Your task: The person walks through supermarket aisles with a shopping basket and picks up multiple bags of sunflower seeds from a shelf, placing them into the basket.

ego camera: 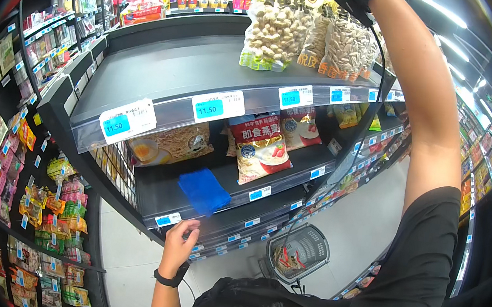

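Observation:
My left hand [181,239] hovers before a lower shelf with its fingers loosely curled and nothing visible in it. Just above it, a folded blue cloth [204,190] lies over that shelf's front part. My right arm [432,96] reaches up past the top shelf; the hand itself is beyond the upper edge of the view, and only a black wrist strap with a device [356,5] shows. Near that wrist stand a clear bag of peanuts in the shell [276,33] and a bag of sunflower seeds [349,47], their tops cut off or hidden.
The black top shelf [161,59] carries price tags along its front rail. Below stand a red and white oatmeal bag [259,150] and a brown food bag [175,144]. A grey shopping basket [321,251] holding packets is on the floor. Hanging snack packs [55,214] line the left.

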The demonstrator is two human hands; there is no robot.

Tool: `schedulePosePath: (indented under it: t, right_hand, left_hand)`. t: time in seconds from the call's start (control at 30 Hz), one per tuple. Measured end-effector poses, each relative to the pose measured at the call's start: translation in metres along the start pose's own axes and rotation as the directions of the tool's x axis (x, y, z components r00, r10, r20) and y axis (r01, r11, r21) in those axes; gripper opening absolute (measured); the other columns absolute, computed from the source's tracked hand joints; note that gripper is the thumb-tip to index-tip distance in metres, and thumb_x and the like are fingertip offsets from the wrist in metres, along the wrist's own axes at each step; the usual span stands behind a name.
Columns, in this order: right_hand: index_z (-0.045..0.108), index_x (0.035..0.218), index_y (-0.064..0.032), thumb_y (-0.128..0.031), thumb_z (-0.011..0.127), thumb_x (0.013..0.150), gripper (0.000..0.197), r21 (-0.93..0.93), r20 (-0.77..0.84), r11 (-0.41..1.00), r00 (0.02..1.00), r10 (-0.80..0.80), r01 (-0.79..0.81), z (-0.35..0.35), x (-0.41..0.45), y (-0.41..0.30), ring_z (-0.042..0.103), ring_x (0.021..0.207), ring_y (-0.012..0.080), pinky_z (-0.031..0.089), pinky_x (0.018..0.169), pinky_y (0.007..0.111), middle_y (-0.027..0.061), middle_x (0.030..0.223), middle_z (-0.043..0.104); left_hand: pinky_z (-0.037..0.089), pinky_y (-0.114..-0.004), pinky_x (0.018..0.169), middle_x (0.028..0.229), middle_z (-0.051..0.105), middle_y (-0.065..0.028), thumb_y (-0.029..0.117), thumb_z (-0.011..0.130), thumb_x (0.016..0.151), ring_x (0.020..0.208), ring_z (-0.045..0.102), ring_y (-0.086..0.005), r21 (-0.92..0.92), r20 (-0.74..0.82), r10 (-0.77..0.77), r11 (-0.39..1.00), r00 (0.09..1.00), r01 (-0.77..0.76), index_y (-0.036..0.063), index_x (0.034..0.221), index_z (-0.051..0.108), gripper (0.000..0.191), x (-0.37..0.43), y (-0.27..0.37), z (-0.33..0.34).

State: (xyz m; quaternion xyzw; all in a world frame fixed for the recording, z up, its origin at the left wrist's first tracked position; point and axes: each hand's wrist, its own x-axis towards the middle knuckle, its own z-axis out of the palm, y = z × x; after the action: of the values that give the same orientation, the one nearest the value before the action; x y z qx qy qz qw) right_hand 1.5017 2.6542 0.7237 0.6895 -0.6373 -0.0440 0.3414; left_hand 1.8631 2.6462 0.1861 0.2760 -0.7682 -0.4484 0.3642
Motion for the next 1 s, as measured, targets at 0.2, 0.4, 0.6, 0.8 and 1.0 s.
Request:
schedulePosePath:
  t: [0.2,0.4,0.6,0.8,1.0]
  right_hand:
    - [0.067,0.095,-0.0001,-0.009,0.066,0.083,0.015,0.309,-0.214,0.950,0.977,0.020,0.048,-0.014,-0.027,0.025,0.064,0.081,0.0173,0.051,0.075,0.031,0.0100,0.085,0.069]
    - [0.067,0.097,-0.0035,-0.011,0.064,0.088,0.012,0.272,-0.282,0.920,0.891,0.355,-0.281,-0.064,-0.120,-0.021,0.062,0.081,0.0147,0.050,0.072,0.029,0.0073,0.085,0.067]
    - [0.061,0.097,-0.0021,-0.004,0.060,0.089,0.008,0.668,-0.213,0.735,0.917,0.338,-0.116,-0.040,-0.192,0.027,0.055,0.077,0.0104,0.048,0.068,0.027,0.0021,0.083,0.060]
    - [0.061,0.104,0.0009,-0.009,0.061,0.090,0.017,0.362,-0.043,0.930,0.996,0.077,-0.056,0.016,-0.279,0.011,0.060,0.086,0.0156,0.049,0.081,0.032,0.0058,0.092,0.065]
    - [0.056,0.085,0.0035,0.000,0.062,0.082,0.007,0.688,0.228,0.682,0.966,0.124,-0.250,0.120,-0.339,-0.023,0.058,0.069,0.0214,0.047,0.069,0.032,0.0123,0.073,0.061]
  left_hand:
    - [0.050,-0.030,0.079,0.092,0.068,-0.0125,0.004,0.062,0.085,0.085,0.066,-0.0207,-0.016,0.033,-0.016,1.000,0.999,0.017,-0.0014,0.103,0.065,0.019,0.002,0.002,0.004]
    - [0.049,-0.029,0.078,0.092,0.068,-0.0109,0.003,0.062,0.085,0.084,0.064,-0.0193,-0.025,0.105,0.016,1.000,0.994,-0.014,-0.0018,0.097,0.065,0.014,0.015,0.003,0.025]
    - [0.050,-0.028,0.078,0.094,0.069,-0.0107,0.002,0.063,0.085,0.086,0.065,-0.0174,-0.095,0.196,0.076,0.994,0.978,-0.058,-0.0028,0.096,0.065,0.011,0.042,0.021,0.064]
    - [0.046,-0.032,0.092,0.127,0.056,-0.0114,0.006,0.071,0.081,0.112,0.056,-0.0194,-0.420,0.364,0.151,0.907,0.919,0.017,0.0028,0.131,0.047,0.056,0.083,0.053,0.126]
    - [0.039,-0.040,0.102,0.146,0.039,-0.0154,0.020,0.082,0.071,0.132,0.042,-0.0269,-0.437,0.497,0.331,0.894,0.802,-0.098,0.0037,0.146,0.029,0.094,0.117,0.126,0.206]
